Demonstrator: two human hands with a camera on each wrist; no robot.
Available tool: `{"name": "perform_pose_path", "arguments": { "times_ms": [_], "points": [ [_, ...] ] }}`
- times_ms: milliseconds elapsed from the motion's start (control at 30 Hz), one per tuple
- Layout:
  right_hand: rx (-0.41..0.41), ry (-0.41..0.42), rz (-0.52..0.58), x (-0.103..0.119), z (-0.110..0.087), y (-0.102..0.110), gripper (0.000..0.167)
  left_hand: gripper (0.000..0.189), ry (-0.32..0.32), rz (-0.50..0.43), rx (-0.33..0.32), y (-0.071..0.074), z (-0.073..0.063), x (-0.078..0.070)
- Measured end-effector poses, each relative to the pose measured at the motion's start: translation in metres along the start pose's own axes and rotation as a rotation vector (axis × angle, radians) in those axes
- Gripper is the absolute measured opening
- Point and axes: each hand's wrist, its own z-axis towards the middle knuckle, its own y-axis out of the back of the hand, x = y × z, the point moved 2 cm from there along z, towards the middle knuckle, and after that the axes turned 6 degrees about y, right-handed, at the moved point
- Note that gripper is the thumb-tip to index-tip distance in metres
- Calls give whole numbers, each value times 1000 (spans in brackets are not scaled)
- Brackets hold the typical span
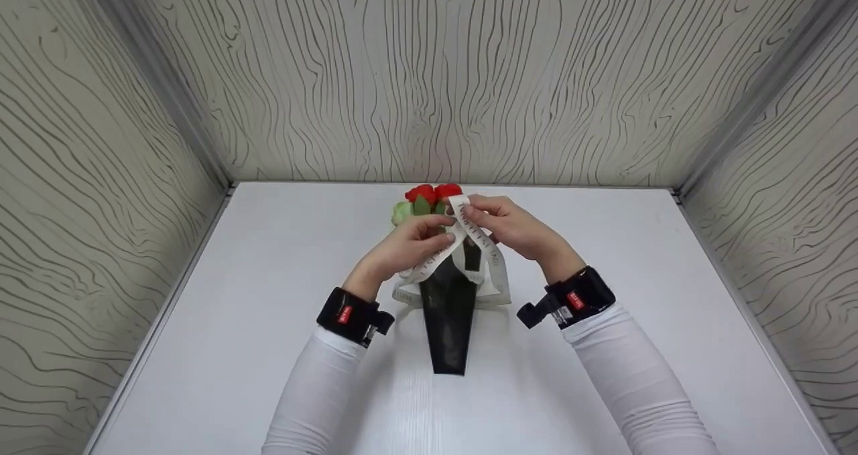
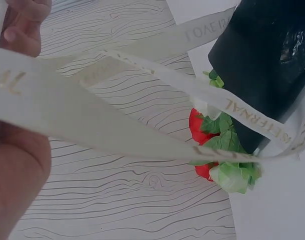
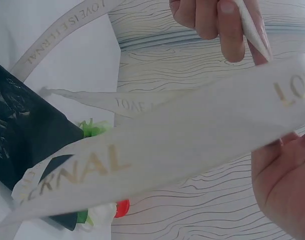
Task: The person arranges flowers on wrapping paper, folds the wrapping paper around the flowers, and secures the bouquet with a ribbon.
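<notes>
A bouquet in a black wrapper [image 1: 448, 321] lies on the table, its narrow end toward me. Red flowers [image 1: 421, 193] and a pale green flower [image 1: 402, 212] show at its far end. A white ribbon [image 1: 495, 257] with printed gold lettering [image 3: 95, 170] crosses over the wrapper. My left hand [image 1: 405, 246] pinches one part of this ribbon between thumb and fingers, above the bouquet. Close on its right, my right hand [image 1: 523, 230] pinches another part, raised near the red flowers. In both wrist views the ribbon [image 2: 107, 120] stretches from the hands down to the wrapper.
The bouquet is on a white table [image 1: 268, 274]. Wood-grain patterned panels [image 1: 429, 80] rise behind it and at both sides, with grey metal strips at the corners. More ribbon tails [image 1: 496, 299] spread on the table beside the wrapper.
</notes>
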Motion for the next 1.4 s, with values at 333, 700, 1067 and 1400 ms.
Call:
{"name": "perform_pose_path", "arguments": {
  "times_ms": [333, 700, 1067, 1400],
  "points": [
    [23, 18, -128, -6, 4, -7, 28, 34, -38, -23, 72, -1, -2, 0],
    [38, 35, -317, 19, -1, -18, 17, 23, -41, -14, 85, -1, -16, -20],
    [-59, 19, -220, -10, 0, -5, 19, 19, 43, -21, -83, 9, -12, 9],
    [-121, -20, -246, -8, -1, -4, 16, 17, 43, -4, -138, 14, -17, 20]
  ]
}}
